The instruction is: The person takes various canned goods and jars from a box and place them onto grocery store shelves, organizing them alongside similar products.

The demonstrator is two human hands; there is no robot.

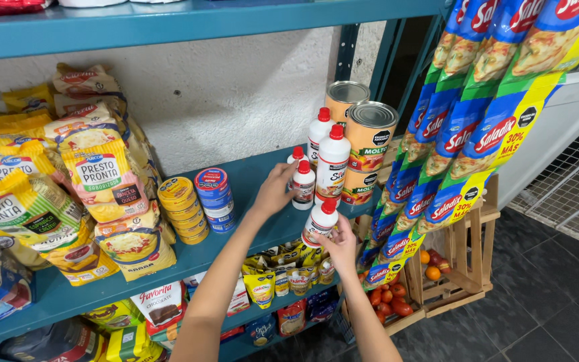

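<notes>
My right hand is closed around the base of a small white plastic bottle with a red cap, held tilted in the air just in front of the edge of the teal metal shelf. My left hand rests its fingers against a second small white red-capped bottle, which stands upright on that shelf; I cannot tell whether the grip is fully closed. Just behind it stands a taller white bottle with a red cap, with two more bottles of the same kind partly hidden beyond. To the right of these, large orange-labelled tin cans are stacked in pairs. To the left of my left hand stand a stack of flat blue round tins and a stack of flat yellow round tins, touching. Further left, yellow bags of dry goods are piled along the shelf. Blue snack packets hang in strips at the right. Below them, a wooden crate holds tomatoes.
</notes>
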